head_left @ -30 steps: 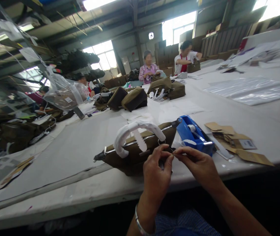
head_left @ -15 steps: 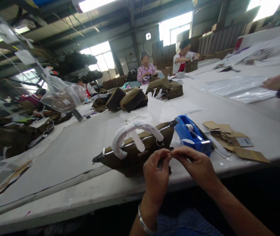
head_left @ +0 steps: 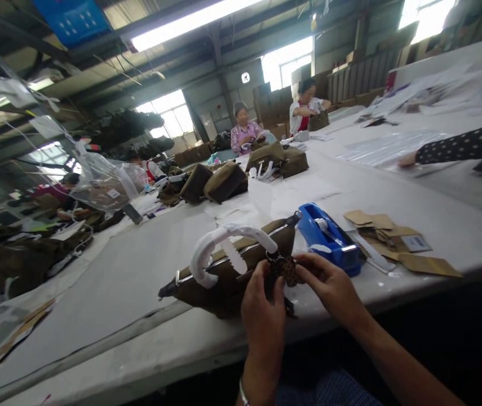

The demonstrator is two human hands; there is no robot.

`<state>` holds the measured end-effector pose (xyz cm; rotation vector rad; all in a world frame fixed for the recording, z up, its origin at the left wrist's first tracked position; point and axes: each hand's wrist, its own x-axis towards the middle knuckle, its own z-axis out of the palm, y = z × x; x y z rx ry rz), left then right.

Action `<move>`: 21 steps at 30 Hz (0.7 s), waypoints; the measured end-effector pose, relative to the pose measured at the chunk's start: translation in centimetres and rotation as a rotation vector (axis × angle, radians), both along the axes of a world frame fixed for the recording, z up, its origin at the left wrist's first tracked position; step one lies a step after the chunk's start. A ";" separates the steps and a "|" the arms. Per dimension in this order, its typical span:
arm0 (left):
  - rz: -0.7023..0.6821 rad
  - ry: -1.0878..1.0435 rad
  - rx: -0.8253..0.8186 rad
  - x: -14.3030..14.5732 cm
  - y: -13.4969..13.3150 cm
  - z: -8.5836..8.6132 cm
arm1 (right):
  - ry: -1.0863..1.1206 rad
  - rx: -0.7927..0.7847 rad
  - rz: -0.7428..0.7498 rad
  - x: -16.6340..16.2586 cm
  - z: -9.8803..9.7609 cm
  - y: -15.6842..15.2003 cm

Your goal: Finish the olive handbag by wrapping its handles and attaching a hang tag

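Observation:
An olive-brown handbag [head_left: 232, 282] stands on the white table, its zip running along the top and its handle [head_left: 207, 251] wrapped in white. From a ring at the handle's right end hangs a brown, dark-spotted bag charm [head_left: 290, 273]. My right hand [head_left: 329, 285] pinches the charm's right edge between thumb and fingers. My left hand [head_left: 264, 316] is closed about the charm's left, darker part, in front of the bag; its exact grip is partly hidden. Dark strands dangle below the charm between my hands.
Right behind the bag stands a blue tape dispenser [head_left: 329, 239]. Brown card tags [head_left: 405, 239] lie farther right. More olive bags [head_left: 226, 181] sit across the table. Another person's dotted sleeve [head_left: 460, 144] reaches over clear plastic sheets [head_left: 363, 151] at the right.
My hands have moved slightly apart, and the spotted charm now shows between them. The other person's arm at the right has reached farther in over the plastic sheets. The view has tilted a little.

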<state>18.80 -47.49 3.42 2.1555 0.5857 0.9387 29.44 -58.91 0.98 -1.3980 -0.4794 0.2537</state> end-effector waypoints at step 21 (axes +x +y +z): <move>-0.154 -0.204 -0.815 -0.2 -1.9 -2.1 | -0.287 -0.099 0.032 -1.9 1.0 0.2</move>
